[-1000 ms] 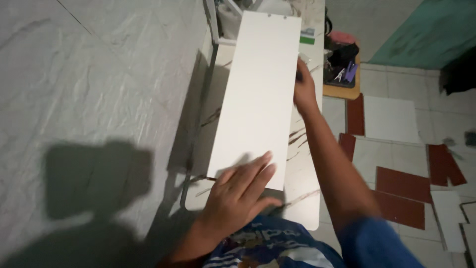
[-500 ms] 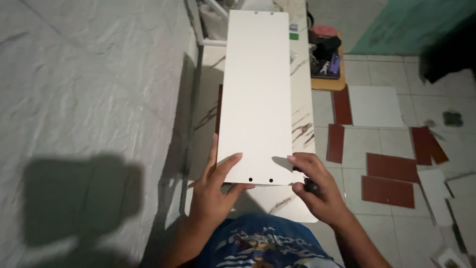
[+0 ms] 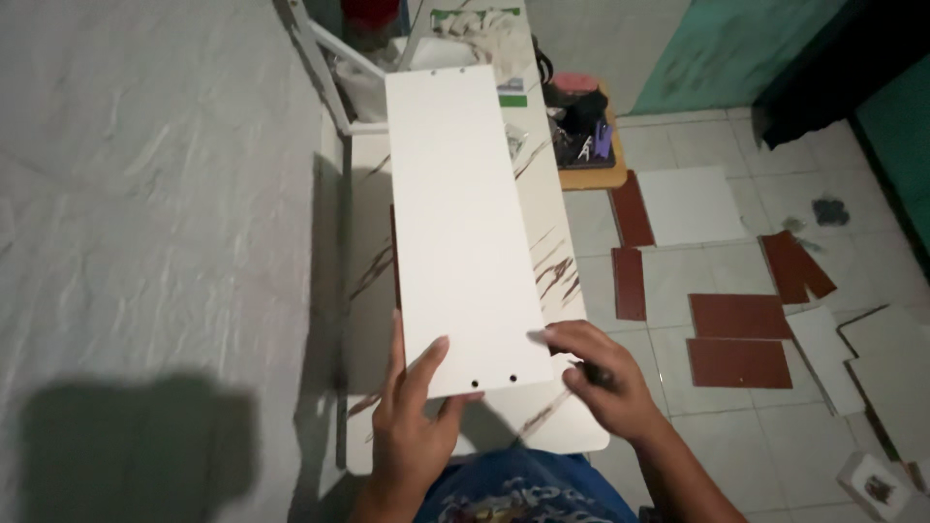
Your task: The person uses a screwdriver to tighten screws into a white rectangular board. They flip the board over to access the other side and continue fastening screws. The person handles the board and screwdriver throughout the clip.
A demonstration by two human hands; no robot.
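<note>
A long white board point(image 3: 465, 223) with small holes at both ends lies lengthwise on a marble-patterned table point(image 3: 557, 261). My left hand point(image 3: 412, 426) grips the board's near left corner, thumb on its top face. My right hand point(image 3: 601, 383) rests at the board's near right edge, with the forefinger touching the board. The other fingers are curled around a small dark object that I cannot make out.
A grey wall point(image 3: 155, 213) runs close along the left. Brown tiles point(image 3: 741, 339) and white panels point(image 3: 688, 203) lie scattered on the floor to the right. A wooden tray point(image 3: 586, 145) of small items sits beyond the table, and a white frame point(image 3: 320, 68) leans at the far end.
My right hand has come back from the board's far right edge to its near right corner. My left hand shifted from flat on the board to gripping its near left corner.
</note>
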